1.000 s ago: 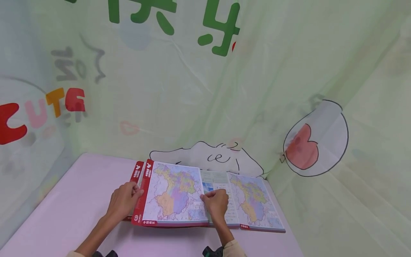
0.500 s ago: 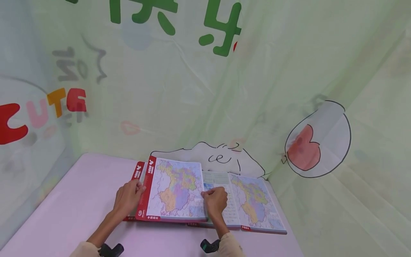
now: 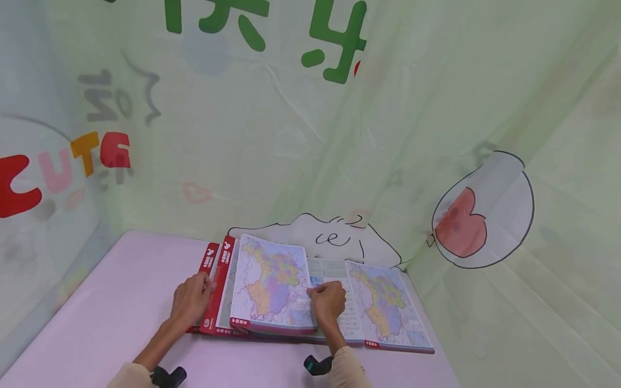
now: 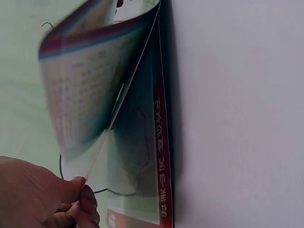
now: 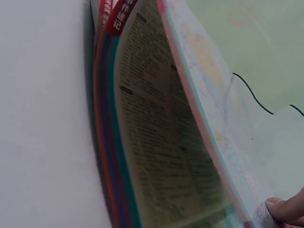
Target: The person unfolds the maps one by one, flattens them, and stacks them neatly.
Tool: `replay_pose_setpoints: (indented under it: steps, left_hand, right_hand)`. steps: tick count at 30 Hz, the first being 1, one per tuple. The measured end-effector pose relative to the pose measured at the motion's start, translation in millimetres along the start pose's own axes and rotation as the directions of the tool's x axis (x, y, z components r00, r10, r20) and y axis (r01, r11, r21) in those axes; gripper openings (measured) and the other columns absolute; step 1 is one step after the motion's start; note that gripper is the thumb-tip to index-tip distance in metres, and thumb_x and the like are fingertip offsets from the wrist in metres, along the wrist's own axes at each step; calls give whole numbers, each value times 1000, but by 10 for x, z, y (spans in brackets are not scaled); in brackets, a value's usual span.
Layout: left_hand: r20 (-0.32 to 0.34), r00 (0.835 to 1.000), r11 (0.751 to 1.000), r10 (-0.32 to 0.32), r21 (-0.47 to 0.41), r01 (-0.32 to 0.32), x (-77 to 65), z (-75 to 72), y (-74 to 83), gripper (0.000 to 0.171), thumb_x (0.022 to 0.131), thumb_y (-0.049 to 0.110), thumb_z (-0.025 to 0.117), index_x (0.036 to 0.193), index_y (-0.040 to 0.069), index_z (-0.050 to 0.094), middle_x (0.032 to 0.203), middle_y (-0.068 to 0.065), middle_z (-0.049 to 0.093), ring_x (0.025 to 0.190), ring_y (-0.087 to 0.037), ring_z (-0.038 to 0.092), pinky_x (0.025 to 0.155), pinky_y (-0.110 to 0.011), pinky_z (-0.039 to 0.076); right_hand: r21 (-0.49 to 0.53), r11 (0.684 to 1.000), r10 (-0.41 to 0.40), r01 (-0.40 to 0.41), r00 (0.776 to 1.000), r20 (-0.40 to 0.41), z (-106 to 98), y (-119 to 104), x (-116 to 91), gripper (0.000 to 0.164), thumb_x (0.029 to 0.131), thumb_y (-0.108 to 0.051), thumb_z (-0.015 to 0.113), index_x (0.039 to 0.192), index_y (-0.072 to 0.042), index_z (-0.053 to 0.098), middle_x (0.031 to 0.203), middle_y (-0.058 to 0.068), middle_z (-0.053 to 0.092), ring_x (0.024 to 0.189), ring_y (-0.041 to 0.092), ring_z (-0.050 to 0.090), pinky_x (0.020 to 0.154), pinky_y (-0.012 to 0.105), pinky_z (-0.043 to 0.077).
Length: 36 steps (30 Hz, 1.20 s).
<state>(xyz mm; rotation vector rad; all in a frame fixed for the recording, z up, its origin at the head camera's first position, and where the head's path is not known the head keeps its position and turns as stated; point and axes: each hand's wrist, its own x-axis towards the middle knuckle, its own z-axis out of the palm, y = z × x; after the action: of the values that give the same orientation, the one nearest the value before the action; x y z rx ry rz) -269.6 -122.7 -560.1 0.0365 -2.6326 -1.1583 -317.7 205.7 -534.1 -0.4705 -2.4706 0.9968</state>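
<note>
An atlas with a red-edged cover point(image 3: 218, 296) lies on top of another open atlas on the table. My left hand point(image 3: 193, 296) pinches the upper atlas's left cover edge between thumb and fingers; the left wrist view shows this thin edge in my left hand point(image 4: 52, 197). My right hand point(image 3: 329, 303) pinches the right edge of its block of map pages point(image 3: 271, 285), which stands tilted up off the sheets below. In the right wrist view, a gap opens between the lifted map pages point(image 5: 209, 128) and a printed text page point(image 5: 156, 114).
The lower atlas shows a red strip point(image 3: 207, 260) at the left, a text page point(image 3: 346, 275) and a map page point(image 3: 390, 307) at the right. The pale table point(image 3: 121, 302) ends at a printed fabric curtain point(image 3: 271, 134) behind and at both sides.
The map pages have separated from the upper atlas's red left edge, shifting right and showing the sheet beneath. Both hands keep their pinch and have hardly moved.
</note>
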Motion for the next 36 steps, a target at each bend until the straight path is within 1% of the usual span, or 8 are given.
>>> replay_pose_setpoints:
  steps: [6, 11, 15, 19, 22, 26, 32, 36]
  left_hand:
    - [-20, 1000, 999, 19, 29, -18, 7, 15, -48, 20, 102, 16, 76, 96, 2, 63, 75, -6, 61, 64, -16, 54, 58, -26, 39]
    - [-40, 999, 999, 22, 43, -21, 21, 12, -27, 21, 100, 15, 78, 92, 2, 63, 73, -7, 62, 62, -18, 54, 58, -28, 40]
    - [-43, 999, 999, -10, 45, 12, 33, 37, -95, 22, 100, 16, 77, 93, 2, 63, 74, -7, 63, 64, -18, 55, 58, -28, 41]
    - [-38, 999, 999, -28, 35, 29, 60, 76, -202, 21, 102, 16, 76, 92, 2, 63, 75, -8, 63, 65, -19, 56, 57, -29, 42]
    - [-31, 999, 999, -24, 35, 25, 85, 101, -266, 21, 102, 16, 75, 92, 2, 63, 76, -8, 64, 64, -19, 56, 56, -29, 43]
    - [-30, 999, 998, -35, 43, 36, 93, 93, -302, 21, 102, 16, 75, 91, 2, 63, 76, -8, 65, 64, -19, 57, 56, -28, 43]
    - [-24, 999, 998, -46, 47, 47, 85, -11, -268, 22, 103, 15, 73, 92, -2, 63, 73, -9, 63, 63, -20, 56, 56, -30, 43]
    - [-29, 999, 997, -46, 56, 48, 85, -64, -242, 23, 103, 13, 72, 92, -4, 62, 71, -10, 62, 62, -20, 56, 56, -31, 43]
  right_hand:
    - [-16, 999, 34, -33, 998, 52, -214, 82, 127, 17, 83, -13, 92, 75, -1, 83, 79, 14, 78, 74, 31, 68, 70, 43, 44]
    - [-51, 998, 37, -33, 996, 79, -439, 170, 262, 18, 86, -14, 91, 77, -1, 83, 82, 16, 79, 77, 33, 70, 66, 40, 45]
    - [-46, 999, 12, -8, 997, 80, -605, 285, 398, 19, 87, -14, 90, 78, 0, 83, 83, 18, 80, 77, 34, 71, 63, 40, 47]
    - [-38, 999, 14, -12, 998, 54, -741, 425, 546, 19, 89, -16, 89, 81, 1, 83, 85, 18, 80, 80, 34, 70, 69, 40, 47]
    - [-40, 999, 4, -3, 1000, 23, -855, 546, 644, 20, 89, -17, 89, 82, 2, 83, 84, 18, 80, 79, 34, 70, 67, 40, 46]
    - [-60, 998, -17, 18, 1000, 17, -1031, 733, 765, 21, 87, -17, 88, 82, 3, 82, 81, 18, 79, 74, 34, 69, 63, 37, 43]
    - [-78, 997, 7, -3, 999, 42, -1267, 1050, 948, 23, 88, -17, 86, 84, 5, 82, 79, 17, 78, 73, 32, 66, 62, 34, 40]
    - [-121, 993, 8, -7, 1000, 7, -1336, 1278, 1041, 24, 88, -18, 84, 83, 5, 81, 81, 19, 78, 72, 32, 66, 61, 34, 39]
